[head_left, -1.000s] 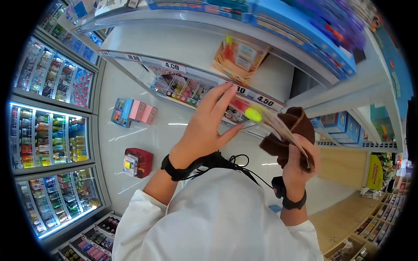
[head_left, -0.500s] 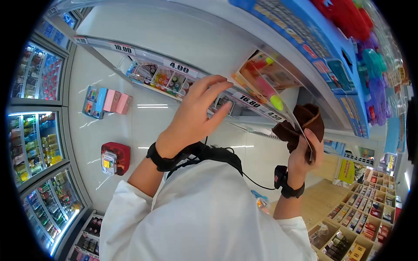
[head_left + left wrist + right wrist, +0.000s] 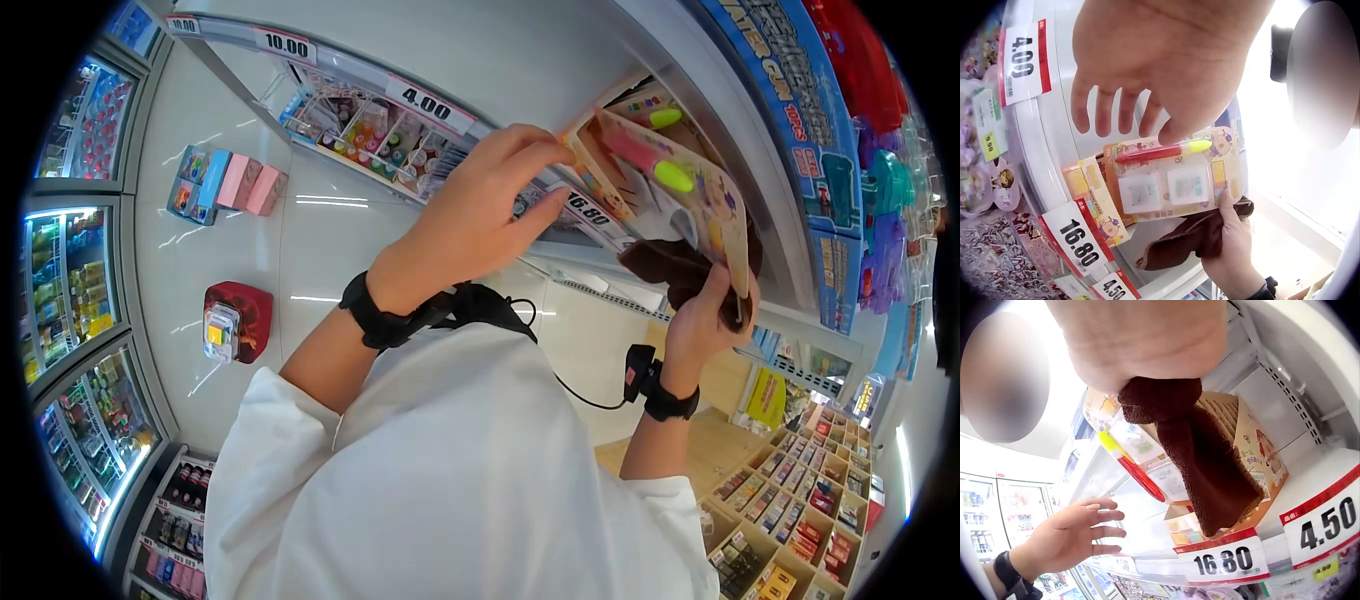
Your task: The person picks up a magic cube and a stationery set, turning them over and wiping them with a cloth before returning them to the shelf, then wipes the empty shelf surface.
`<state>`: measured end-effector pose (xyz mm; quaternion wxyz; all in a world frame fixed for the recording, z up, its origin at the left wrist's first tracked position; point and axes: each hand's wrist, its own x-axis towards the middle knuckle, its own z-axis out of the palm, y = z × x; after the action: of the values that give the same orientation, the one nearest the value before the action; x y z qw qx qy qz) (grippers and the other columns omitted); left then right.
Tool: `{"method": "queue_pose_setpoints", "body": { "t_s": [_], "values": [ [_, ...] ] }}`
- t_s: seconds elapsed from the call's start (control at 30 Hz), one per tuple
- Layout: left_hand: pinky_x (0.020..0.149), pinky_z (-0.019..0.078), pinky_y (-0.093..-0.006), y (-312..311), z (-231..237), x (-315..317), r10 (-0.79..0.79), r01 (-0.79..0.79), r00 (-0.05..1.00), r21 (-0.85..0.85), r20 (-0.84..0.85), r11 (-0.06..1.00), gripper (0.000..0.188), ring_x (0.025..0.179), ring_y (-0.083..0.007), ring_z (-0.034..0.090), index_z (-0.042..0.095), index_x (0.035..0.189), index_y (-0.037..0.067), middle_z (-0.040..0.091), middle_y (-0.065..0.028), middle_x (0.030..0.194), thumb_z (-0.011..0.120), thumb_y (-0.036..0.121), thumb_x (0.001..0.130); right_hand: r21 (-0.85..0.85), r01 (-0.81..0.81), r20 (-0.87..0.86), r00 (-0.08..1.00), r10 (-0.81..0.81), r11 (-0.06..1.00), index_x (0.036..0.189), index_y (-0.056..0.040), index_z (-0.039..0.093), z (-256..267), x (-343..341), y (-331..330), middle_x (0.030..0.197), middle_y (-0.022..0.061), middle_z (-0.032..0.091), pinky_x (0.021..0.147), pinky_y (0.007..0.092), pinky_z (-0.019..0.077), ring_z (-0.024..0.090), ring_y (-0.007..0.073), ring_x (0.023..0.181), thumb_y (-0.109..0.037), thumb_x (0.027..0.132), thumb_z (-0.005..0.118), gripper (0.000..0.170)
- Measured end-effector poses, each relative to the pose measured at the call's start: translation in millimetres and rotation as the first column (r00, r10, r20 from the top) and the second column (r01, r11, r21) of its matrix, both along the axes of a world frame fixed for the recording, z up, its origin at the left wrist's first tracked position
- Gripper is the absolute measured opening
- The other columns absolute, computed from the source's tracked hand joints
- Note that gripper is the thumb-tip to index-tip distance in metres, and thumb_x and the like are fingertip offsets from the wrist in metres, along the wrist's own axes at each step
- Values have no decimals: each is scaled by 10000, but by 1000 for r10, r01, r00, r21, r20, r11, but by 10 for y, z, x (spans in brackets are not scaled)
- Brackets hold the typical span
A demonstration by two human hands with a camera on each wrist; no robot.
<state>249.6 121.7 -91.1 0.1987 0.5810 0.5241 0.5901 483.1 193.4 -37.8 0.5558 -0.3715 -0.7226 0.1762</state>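
Note:
My right hand (image 3: 705,320) grips a brown cloth (image 3: 668,268) together with a blister-packed card (image 3: 1172,172), its thumb on the card's face. The card carries a red pen with a yellow-green end (image 3: 1163,151) and two small whitish squares. It overlaps an orange cardboard display box (image 3: 1260,444) on the shelf, where another similar pack with a yellow-tipped pen (image 3: 662,118) shows. My left hand (image 3: 485,205) holds nothing. Its fingers are spread and slightly bent, close to the shelf edge by the box.
The shelf edge bears price tags, among them 16.80 (image 3: 588,208) and 4.00 (image 3: 430,103). Below are trays of small goods (image 3: 375,140). Blue water gun boxes (image 3: 790,110) stand at right. A red basket (image 3: 245,320) and pink boxes (image 3: 250,185) sit on the floor near glass-door fridges (image 3: 75,270).
The right hand has brought the card and cloth from in front of the shelf edge up to the display box. The left hand has shifted toward the box, and the head view has turned right.

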Motion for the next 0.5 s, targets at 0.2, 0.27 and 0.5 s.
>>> {"method": "queue_pose_setpoints", "body": {
  "t_s": [0.2, 0.27, 0.5],
  "values": [
    [859, 440, -395, 73, -24, -41, 64, -63, 998, 65, -18, 996, 289, 1010, -341, 535, 575, 1091, 28, 562, -143, 1073, 630, 117, 822, 21, -25, 30, 999, 25, 999, 992, 55, 615, 57, 83, 121, 956, 112, 636, 806, 271, 458, 589, 155, 845, -58, 870, 649, 170],
    [874, 437, -356, 93, 10, -71, 43, -40, 997, 48, -62, 998, 314, 1009, -305, 550, 552, 1145, 4, 557, -144, 1125, 595, 92, 847, 2, -36, 36, 999, 36, 999, 1006, 55, 613, 116, 92, 126, 955, 108, 642, 800, 265, 459, 591, 149, 839, -72, 868, 658, 192],
    [806, 463, -325, 358, 71, -46, -3, 5, 1000, 102, -24, 995, 342, 961, -256, 571, 535, 1216, 11, 573, -137, 1139, 538, 91, 883, -117, -20, 82, 996, 29, 993, 1006, 61, 610, 215, 71, 132, 908, 92, 657, 755, 238, 466, 597, 123, 786, -78, 864, 669, 207]
  ]
}}
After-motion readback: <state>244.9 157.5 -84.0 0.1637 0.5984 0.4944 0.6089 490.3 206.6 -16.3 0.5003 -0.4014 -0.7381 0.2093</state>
